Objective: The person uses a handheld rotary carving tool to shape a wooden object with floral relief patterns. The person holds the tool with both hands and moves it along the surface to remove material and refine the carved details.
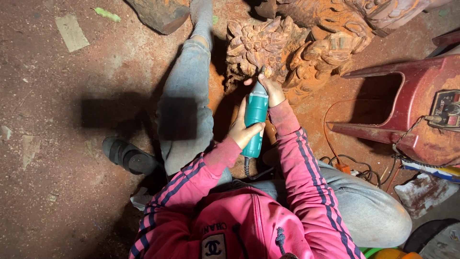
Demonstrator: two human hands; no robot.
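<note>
head view, looking straight down: a seated person in a pink striped jacket (249, 216) and grey jeans works at the centre of the frame. the left hand (243, 128) is wrapped closed around the body of a teal grinder (255, 120). the right hand (271, 90) is closed on the grinder's front end, pressed against a reddish wood carving (282, 48) at upper centre. a red plastic chair (412, 100) lies tipped at right. a black shoe (127, 154) rests on the dusty red floor (52, 96) at left.
</note>
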